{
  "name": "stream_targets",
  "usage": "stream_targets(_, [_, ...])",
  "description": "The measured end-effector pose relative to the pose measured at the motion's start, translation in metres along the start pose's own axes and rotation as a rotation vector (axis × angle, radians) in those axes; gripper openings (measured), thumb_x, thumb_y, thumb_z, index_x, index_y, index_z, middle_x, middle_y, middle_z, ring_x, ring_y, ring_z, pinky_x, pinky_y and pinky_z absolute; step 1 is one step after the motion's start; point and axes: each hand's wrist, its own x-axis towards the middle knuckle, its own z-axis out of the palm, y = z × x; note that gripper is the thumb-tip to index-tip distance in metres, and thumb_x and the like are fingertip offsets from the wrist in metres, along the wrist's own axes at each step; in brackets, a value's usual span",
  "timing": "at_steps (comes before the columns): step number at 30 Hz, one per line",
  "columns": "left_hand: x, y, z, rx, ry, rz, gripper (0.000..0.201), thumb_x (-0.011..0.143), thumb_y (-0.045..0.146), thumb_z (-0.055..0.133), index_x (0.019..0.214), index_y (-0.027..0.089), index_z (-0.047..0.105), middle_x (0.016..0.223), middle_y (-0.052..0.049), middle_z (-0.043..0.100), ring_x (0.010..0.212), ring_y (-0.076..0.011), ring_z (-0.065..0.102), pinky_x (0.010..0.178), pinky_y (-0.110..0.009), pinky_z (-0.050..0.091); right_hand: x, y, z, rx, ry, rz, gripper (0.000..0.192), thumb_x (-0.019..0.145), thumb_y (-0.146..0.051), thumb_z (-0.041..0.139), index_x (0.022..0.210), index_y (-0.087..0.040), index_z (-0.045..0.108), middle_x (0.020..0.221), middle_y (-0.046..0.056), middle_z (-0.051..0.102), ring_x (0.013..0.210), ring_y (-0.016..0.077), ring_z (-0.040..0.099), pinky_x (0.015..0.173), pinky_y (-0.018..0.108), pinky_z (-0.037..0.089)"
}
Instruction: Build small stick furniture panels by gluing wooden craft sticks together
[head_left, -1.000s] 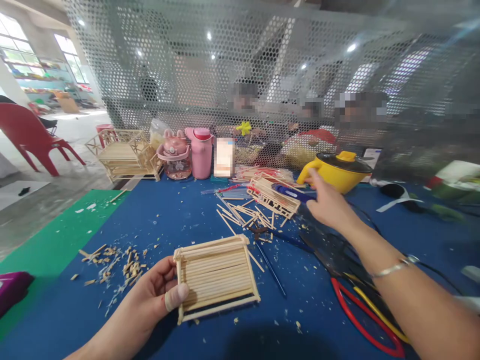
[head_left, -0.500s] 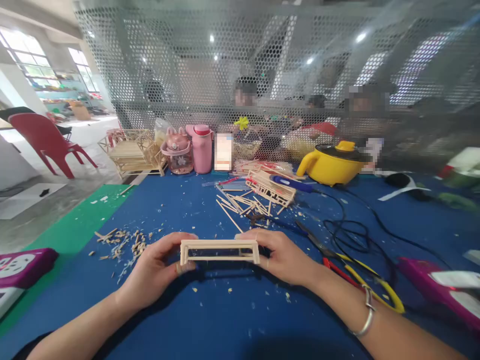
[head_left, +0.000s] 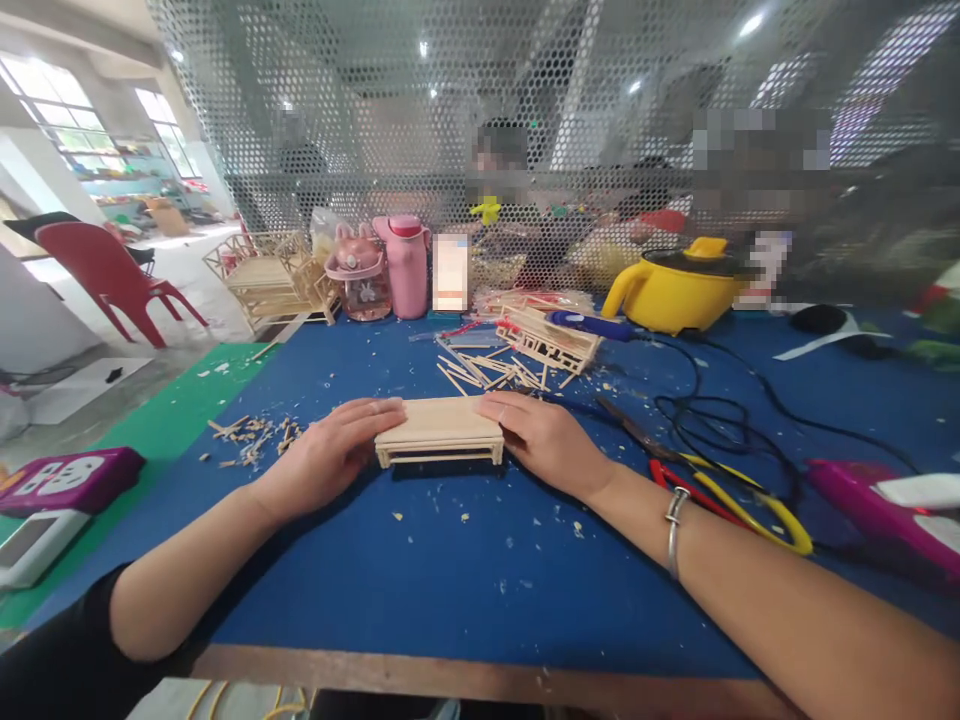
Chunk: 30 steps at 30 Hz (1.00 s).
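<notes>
Centrally, a small flat-topped wooden stick frame (head_left: 439, 430) sits on the blue counter (head_left: 450, 590), and every place below is told from it. Left hand (head_left: 330, 455) lies at its left end, fingers stretched over the top edge, lightly closed on that end. Right hand (head_left: 544, 440) lies at its right end the same way, fingers touching the top, with a metal bangle (head_left: 673, 517) on the wrist behind it. Just beyond the frame lies a heap of loose wooden sticks (head_left: 487, 372) with a half-built lattice piece (head_left: 551, 343). Farther back stand a pink bottle (head_left: 406, 265) and a yellow pot (head_left: 679, 287). Right of the frame lie red and yellow pliers (head_left: 731, 500) and black cable (head_left: 701, 425). Left of it, wood chips (head_left: 251, 440) are scattered; far left sits a purple power strip (head_left: 67, 480).
</notes>
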Motion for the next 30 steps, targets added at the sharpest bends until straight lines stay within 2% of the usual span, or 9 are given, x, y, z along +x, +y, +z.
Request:
stream_targets(2, [-0.004, 0.002, -0.01, 0.017, 0.016, -0.073, 0.053, 0.075, 0.0, 0.037, 0.12, 0.021, 0.056, 0.13, -0.007, 0.056, 0.119, -0.0198, 0.051, 0.101, -0.038, 0.041, 0.0, 0.0, 0.001, -0.054, -0.019, -0.021, 0.032, 0.084, -0.012, 0.049, 0.113, -0.016, 0.061, 0.114, 0.012, 0.064, 0.104, 0.0214, 0.061, 0.088, 0.036, 0.051])
stream_targets(3, [-0.005, 0.004, -0.016, 0.034, 0.068, -0.12, 0.052, 0.073, -0.001, 0.036, 0.115, 0.021, 0.058, 0.127, -0.007, 0.058, 0.117, -0.0193, 0.053, 0.1, -0.038, 0.042, 0.001, -0.001, 0.0, -0.077, -0.037, -0.038, 0.032, 0.084, -0.011, 0.048, 0.112, -0.017, 0.062, 0.113, 0.011, 0.065, 0.103, 0.0213, 0.061, 0.087, 0.036, 0.051])
stream_targets(7, [-0.009, 0.019, -0.028, 0.125, 0.44, -0.294, 0.039, 0.077, 0.002, 0.042, 0.105, 0.02, 0.062, 0.111, -0.003, 0.065, 0.104, -0.0181, 0.06, 0.093, -0.035, 0.045, 0.002, -0.005, -0.003, -0.113, -0.086, -0.086, 0.031, 0.084, -0.009, 0.046, 0.108, -0.019, 0.063, 0.11, 0.01, 0.066, 0.1, 0.0211, 0.06, 0.082, 0.035, 0.052])
stream_targets(9, [-0.006, 0.03, -0.026, 0.146, 0.544, -0.299, 0.03, 0.08, 0.008, 0.049, 0.103, 0.021, 0.062, 0.104, -0.004, 0.067, 0.099, -0.018, 0.061, 0.089, -0.032, 0.046, 0.003, -0.007, -0.004, -0.104, -0.081, -0.078, 0.029, 0.085, -0.011, 0.046, 0.107, -0.017, 0.064, 0.109, 0.01, 0.066, 0.099, 0.0217, 0.06, 0.082, 0.035, 0.051])
stream_targets(11, [0.0, 0.045, -0.02, 0.144, 0.459, -0.217, 0.023, 0.08, 0.013, 0.055, 0.1, 0.021, 0.062, 0.1, -0.005, 0.067, 0.094, -0.0182, 0.061, 0.084, -0.031, 0.047, 0.003, -0.007, -0.004, -0.09, -0.084, -0.061, 0.028, 0.086, -0.012, 0.045, 0.106, -0.017, 0.064, 0.109, 0.01, 0.066, 0.098, 0.0221, 0.06, 0.082, 0.035, 0.05])
stream_targets(14, [0.014, 0.068, -0.005, 0.192, 0.234, -0.036, 0.015, 0.081, 0.022, 0.058, 0.096, 0.02, 0.064, 0.095, -0.005, 0.068, 0.089, -0.0195, 0.06, 0.082, -0.035, 0.044, 0.003, -0.007, -0.002, -0.061, -0.102, -0.036, 0.029, 0.086, -0.013, 0.045, 0.108, -0.016, 0.063, 0.111, 0.01, 0.064, 0.099, 0.0218, 0.06, 0.083, 0.034, 0.05])
stream_targets(18, [0.028, 0.09, 0.013, 0.306, 0.053, 0.038, 0.016, 0.083, 0.028, 0.057, 0.095, 0.022, 0.065, 0.093, -0.005, 0.069, 0.088, -0.0219, 0.059, 0.084, -0.04, 0.038, 0.002, -0.007, -0.001, -0.021, -0.108, -0.016, 0.029, 0.087, -0.012, 0.044, 0.11, -0.017, 0.062, 0.113, 0.01, 0.063, 0.102, 0.0203, 0.058, 0.084, 0.032, 0.048])
stream_targets(23, [0.03, 0.093, 0.028, 0.333, 0.052, 0.006, 0.015, 0.086, 0.026, 0.053, 0.091, 0.023, 0.067, 0.087, -0.003, 0.069, 0.083, -0.02, 0.059, 0.085, -0.04, 0.034, 0.001, -0.007, -0.001, 0.006, -0.123, -0.018, 0.028, 0.089, -0.014, 0.042, 0.11, -0.018, 0.06, 0.113, 0.01, 0.062, 0.1, 0.0187, 0.058, 0.083, 0.031, 0.047])
stream_targets(30, [0.032, 0.091, 0.032, 0.376, 0.074, 0.057, 0.018, 0.089, 0.027, 0.05, 0.091, 0.023, 0.067, 0.083, -0.003, 0.067, 0.079, -0.0179, 0.057, 0.08, -0.036, 0.036, 0.002, -0.007, -0.001, 0.006, -0.127, -0.013, 0.029, 0.089, -0.014, 0.041, 0.11, -0.018, 0.061, 0.112, 0.009, 0.062, 0.101, 0.0185, 0.057, 0.083, 0.03, 0.047])
